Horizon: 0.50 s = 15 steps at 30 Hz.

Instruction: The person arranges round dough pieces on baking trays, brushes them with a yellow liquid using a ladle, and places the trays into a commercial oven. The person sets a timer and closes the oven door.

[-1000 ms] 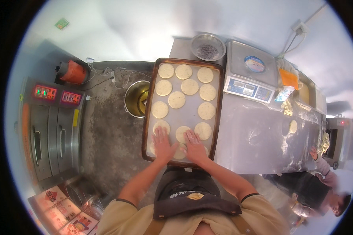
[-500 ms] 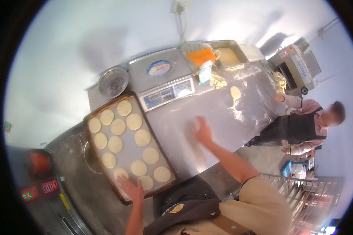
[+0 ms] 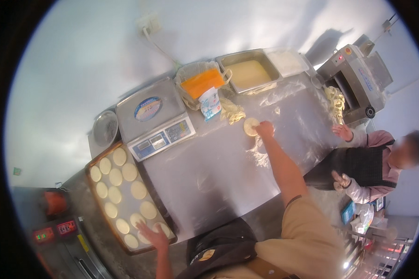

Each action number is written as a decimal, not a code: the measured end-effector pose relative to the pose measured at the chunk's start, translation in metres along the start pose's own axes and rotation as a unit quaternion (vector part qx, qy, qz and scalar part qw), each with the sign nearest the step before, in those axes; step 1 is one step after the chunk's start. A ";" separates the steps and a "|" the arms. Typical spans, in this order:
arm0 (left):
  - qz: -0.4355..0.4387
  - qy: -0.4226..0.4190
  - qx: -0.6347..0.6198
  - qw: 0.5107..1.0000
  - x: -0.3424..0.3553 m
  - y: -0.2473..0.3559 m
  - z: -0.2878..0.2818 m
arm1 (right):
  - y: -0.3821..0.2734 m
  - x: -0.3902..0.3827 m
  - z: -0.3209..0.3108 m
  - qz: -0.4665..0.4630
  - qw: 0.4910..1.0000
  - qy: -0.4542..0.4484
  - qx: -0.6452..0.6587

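Touching the lone pale dough disc (image 3: 251,127) on the table, right hand (image 3: 265,129) had its fingers bunched at the disc's right edge; could not tell if it gripped the disc or only rested on it. Left hand (image 3: 152,235) was open, fingers spread, nothing grasped, over the near end of the tray (image 3: 131,204); contact with the discs there was unclear. The tray, dark-rimmed, held rows of round pale dough discs (image 3: 138,189) and lay tilted in view at the left end of the metal table (image 3: 209,160). White flour (image 3: 260,156) streaked the tabletop just below the lone disc; crumpled yellowish dough (image 3: 233,111) lay near it, left. Farther left came a white-and-blue pouch (image 3: 210,103), an orange packet (image 3: 202,83), a flat-topped scale (image 3: 156,122) and a metal bowl (image 3: 99,124) with dark bits. Behind the disc sat a steel pan (image 3: 257,87) with pale yellow contents. Right end: grey machine (image 3: 354,79), co-worker (image 3: 351,160) in dark apron, both hands raised clear of the table. Lower left: metal unit (image 3: 63,249) with red-lit panels.
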<state>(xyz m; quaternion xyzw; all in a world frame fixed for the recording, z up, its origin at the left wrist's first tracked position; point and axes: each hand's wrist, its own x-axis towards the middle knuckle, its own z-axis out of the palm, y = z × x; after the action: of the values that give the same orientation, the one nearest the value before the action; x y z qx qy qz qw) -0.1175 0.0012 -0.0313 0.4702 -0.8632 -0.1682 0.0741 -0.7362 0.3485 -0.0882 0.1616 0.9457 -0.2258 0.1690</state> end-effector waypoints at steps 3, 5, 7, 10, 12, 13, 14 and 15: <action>0.043 -0.033 -0.120 0.991 0.009 0.075 0.015 | -0.003 -0.021 0.012 -0.012 0.999 0.028 0.016; 0.079 -0.043 -0.153 0.984 0.014 0.124 0.026 | -0.008 -0.033 0.020 -0.031 0.997 0.055 0.034; 0.139 -0.039 -0.125 0.982 0.018 0.168 0.034 | -0.014 -0.043 0.025 -0.048 0.996 0.073 0.034; 0.153 -0.081 -0.203 0.964 0.019 0.222 0.052 | -0.020 -0.049 0.019 -0.039 0.999 0.010 0.018; 0.163 -0.105 -0.225 0.955 0.021 0.245 0.067 | -0.021 -0.054 0.012 -0.064 0.998 0.021 -0.003; 0.173 -0.114 -0.237 0.949 0.020 0.254 0.076 | -0.019 -0.060 0.010 -0.075 0.997 0.028 -0.017; 0.136 -0.149 -0.272 0.941 0.018 0.263 0.087 | -0.016 -0.068 0.006 -0.091 0.994 0.012 0.062; 0.103 -0.177 -0.309 0.929 0.017 0.271 0.100 | -0.013 -0.080 0.005 -0.109 0.984 -0.010 0.141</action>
<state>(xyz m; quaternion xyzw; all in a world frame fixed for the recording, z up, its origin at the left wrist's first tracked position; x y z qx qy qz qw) -0.3685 0.1445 -0.0271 0.2953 -0.8112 -0.4984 0.0791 -0.6684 0.3170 -0.0562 0.0779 0.9146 -0.3754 0.1285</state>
